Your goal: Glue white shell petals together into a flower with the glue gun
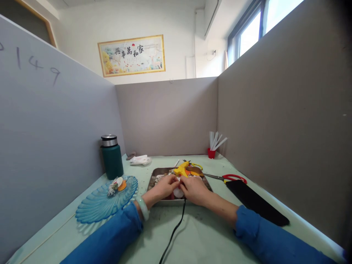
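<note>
Both of my hands meet over the front of a metal tray [165,202] of shells and small stones. My left hand [165,185], with a pale green bangle [142,208] at the wrist, is closed in a pinch. Closed as well, my right hand [194,189] has its fingertips almost touching the left ones. Something small and whitish shows between the fingertips, too hidden to name. Just below them in the tray is a round white piece [178,193]. A yellow glue gun [182,169] lies over the tray just beyond my fingers. A black cord [176,228] runs from the tray towards me.
On the left, a blue shell-shaped plate [96,206] bears a small shell cluster [117,186], near a green bottle [112,161]. Red-handled scissors [233,178] and a black flat object [255,202] lie right. Behind are yellow-handled pliers [196,165], a red cup [211,153] of white sticks and a white packet [140,160].
</note>
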Demonstrator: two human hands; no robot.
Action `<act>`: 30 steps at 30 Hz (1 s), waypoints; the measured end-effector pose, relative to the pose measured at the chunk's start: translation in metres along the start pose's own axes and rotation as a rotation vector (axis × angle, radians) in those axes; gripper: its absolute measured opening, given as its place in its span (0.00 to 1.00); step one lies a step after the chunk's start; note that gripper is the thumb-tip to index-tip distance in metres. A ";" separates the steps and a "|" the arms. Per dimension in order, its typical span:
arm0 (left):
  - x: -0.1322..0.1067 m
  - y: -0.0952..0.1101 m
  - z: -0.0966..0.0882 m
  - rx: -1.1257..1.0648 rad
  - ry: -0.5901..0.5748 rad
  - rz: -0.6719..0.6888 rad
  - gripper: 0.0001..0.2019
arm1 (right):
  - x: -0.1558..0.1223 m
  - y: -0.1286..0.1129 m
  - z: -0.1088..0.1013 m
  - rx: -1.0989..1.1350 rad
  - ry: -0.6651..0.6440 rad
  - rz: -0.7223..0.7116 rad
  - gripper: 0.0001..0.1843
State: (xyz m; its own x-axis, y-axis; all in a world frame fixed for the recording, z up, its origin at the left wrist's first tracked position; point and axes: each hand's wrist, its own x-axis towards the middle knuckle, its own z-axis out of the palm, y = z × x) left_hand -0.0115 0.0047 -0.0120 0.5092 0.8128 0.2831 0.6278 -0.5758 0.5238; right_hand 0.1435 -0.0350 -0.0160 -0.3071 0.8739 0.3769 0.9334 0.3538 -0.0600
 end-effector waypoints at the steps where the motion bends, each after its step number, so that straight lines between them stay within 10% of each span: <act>1: 0.000 0.000 0.000 0.004 0.000 -0.002 0.13 | 0.000 0.000 0.000 0.002 -0.004 -0.001 0.18; 30: 0.002 -0.002 0.001 -0.040 0.019 -0.007 0.12 | 0.000 0.001 0.001 0.006 0.041 -0.015 0.17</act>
State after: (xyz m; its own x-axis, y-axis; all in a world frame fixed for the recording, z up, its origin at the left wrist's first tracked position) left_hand -0.0113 0.0071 -0.0133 0.4939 0.8182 0.2942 0.6070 -0.5667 0.5572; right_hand 0.1442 -0.0344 -0.0172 -0.3134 0.8538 0.4156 0.9274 0.3693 -0.0594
